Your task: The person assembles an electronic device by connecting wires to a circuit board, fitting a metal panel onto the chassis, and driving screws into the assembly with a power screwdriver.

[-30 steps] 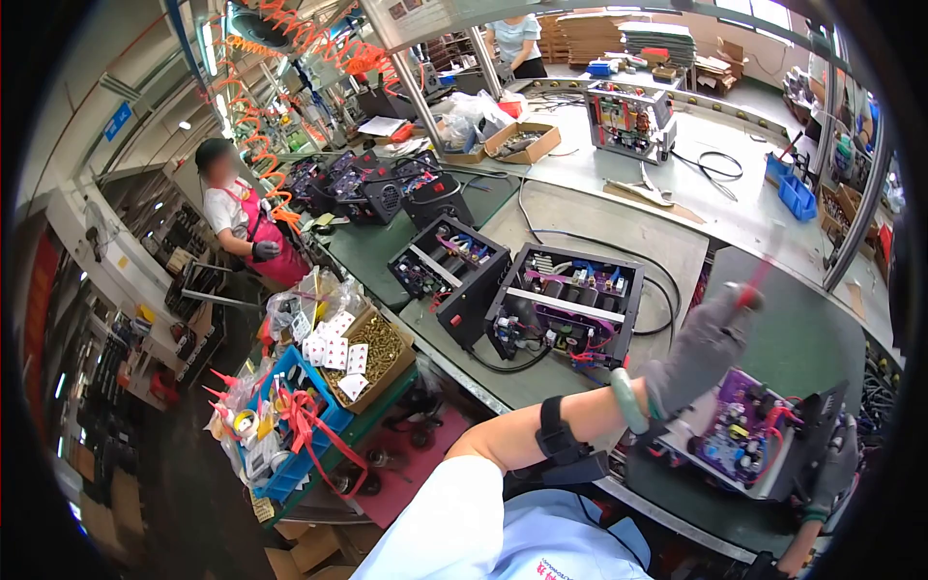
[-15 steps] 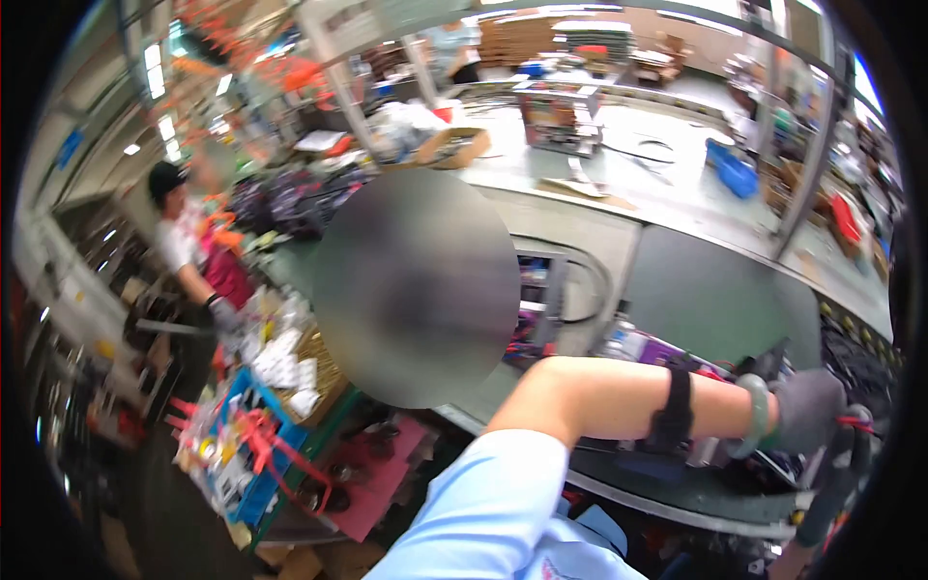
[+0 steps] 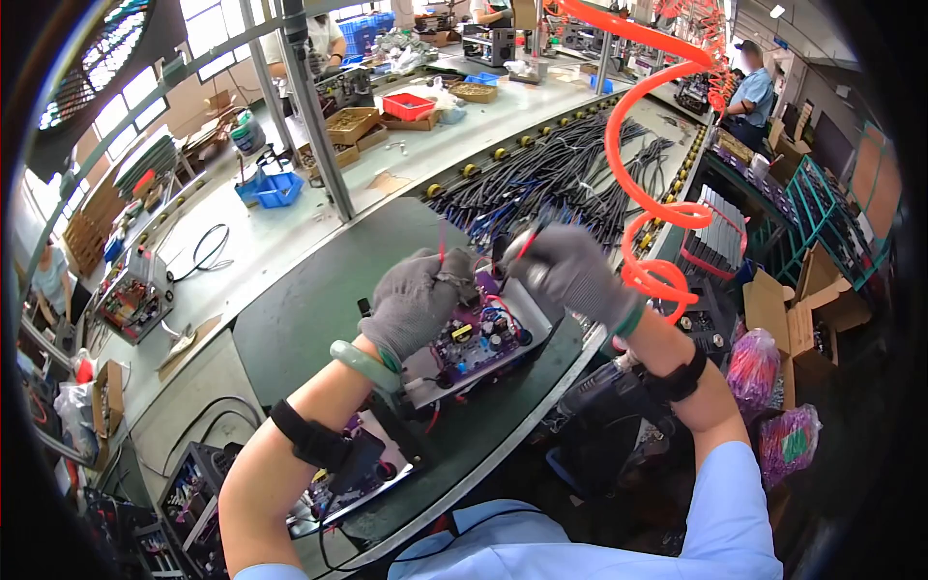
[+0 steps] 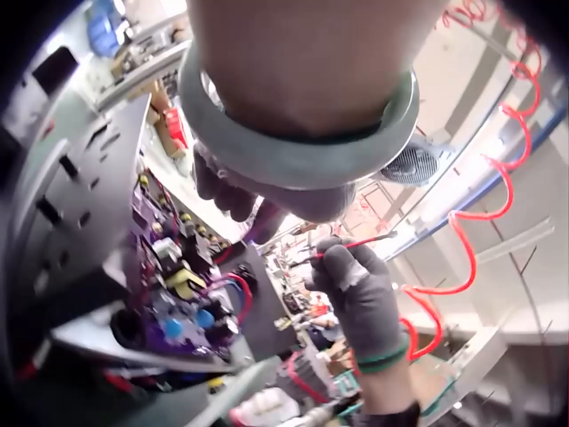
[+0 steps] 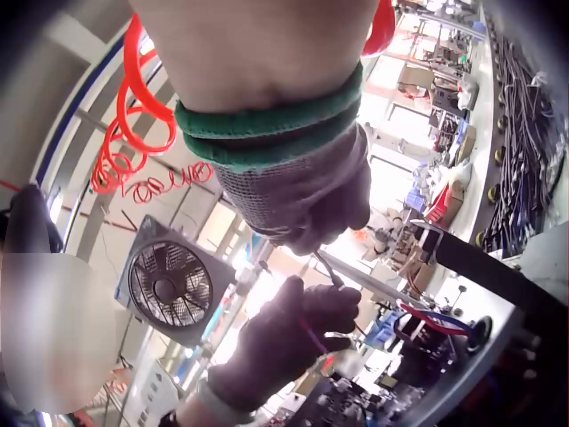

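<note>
A purple circuit board [image 3: 474,333] sits in a metal chassis tray on the green bench, with red and blue wires and small parts on it. My gloved left hand [image 3: 416,300] is over the board's far left side, fingers curled, pinching a thin red wire [image 3: 442,244]. Close beside it, my gloved right hand [image 3: 578,275] pinches another thin red length [image 3: 529,242] over the far right side. The left wrist view shows the right hand [image 4: 364,307] with that red length [image 4: 366,241] ending in a dark tip. Its kind cannot be told.
A second board tray [image 3: 362,474] lies beside my left forearm. Bundled black cables [image 3: 561,184] lie beyond the green mat [image 3: 309,290]. An orange coiled air hose [image 3: 628,145] hangs at the right. Blue bins [image 3: 275,190] and cardboard boxes stand further off.
My head view has turned to the right. The left hand, which held a red length raised, has come across to the right hand; both now work close together over the purple board.
</note>
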